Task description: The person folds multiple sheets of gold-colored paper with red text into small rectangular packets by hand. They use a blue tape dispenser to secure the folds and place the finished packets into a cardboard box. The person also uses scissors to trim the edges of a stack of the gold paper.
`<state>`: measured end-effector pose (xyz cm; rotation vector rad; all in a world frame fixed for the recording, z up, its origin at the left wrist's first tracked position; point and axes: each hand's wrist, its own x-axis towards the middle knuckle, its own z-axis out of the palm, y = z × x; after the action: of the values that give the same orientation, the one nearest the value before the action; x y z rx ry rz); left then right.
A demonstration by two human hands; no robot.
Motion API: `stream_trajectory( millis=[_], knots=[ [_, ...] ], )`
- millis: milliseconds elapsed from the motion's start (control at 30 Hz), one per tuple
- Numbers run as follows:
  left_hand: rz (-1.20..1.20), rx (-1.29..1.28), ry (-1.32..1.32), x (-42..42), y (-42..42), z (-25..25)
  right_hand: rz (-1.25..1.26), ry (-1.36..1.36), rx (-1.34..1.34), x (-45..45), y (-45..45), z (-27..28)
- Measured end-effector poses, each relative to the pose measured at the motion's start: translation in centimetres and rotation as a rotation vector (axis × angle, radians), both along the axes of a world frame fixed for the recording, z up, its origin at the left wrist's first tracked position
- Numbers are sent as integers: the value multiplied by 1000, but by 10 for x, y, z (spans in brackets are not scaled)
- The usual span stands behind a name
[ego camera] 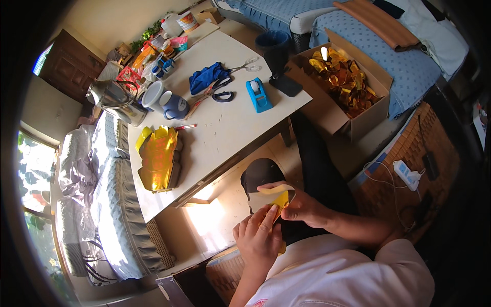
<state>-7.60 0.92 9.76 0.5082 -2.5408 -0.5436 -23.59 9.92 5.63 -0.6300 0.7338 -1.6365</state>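
Observation:
My left hand and my right hand hold a sheet of gold foil paper above my lap, its pale back folded over at the top. The left fingers press on the gold side, while the right hand grips the right edge, thumb in front. A stack of flat, scalloped gold paper pieces with red print lies on the near left part of the white table. A cardboard box at the upper right holds many folded gold paper pieces.
On the table are a blue tape dispenser, dark-handled scissors, a blue cloth, a red pen, a blue mug and a metal kettle. A power strip lies on the woven seat at right.

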Motion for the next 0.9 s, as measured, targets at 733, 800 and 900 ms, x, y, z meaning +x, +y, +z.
stream_trajectory(
  millis=[733, 800, 900],
  knots=[
    [94, 1935, -214, 23, -37, 21, 394, 203, -304, -25, 8, 5],
    [44, 1599, -207, 25, -36, 23, 333, 442, -270, -32, 6, 11],
    [-9, 1470, -197, 29, -39, 17, 170, 807, -60, -17, 6, 22]
  ],
)
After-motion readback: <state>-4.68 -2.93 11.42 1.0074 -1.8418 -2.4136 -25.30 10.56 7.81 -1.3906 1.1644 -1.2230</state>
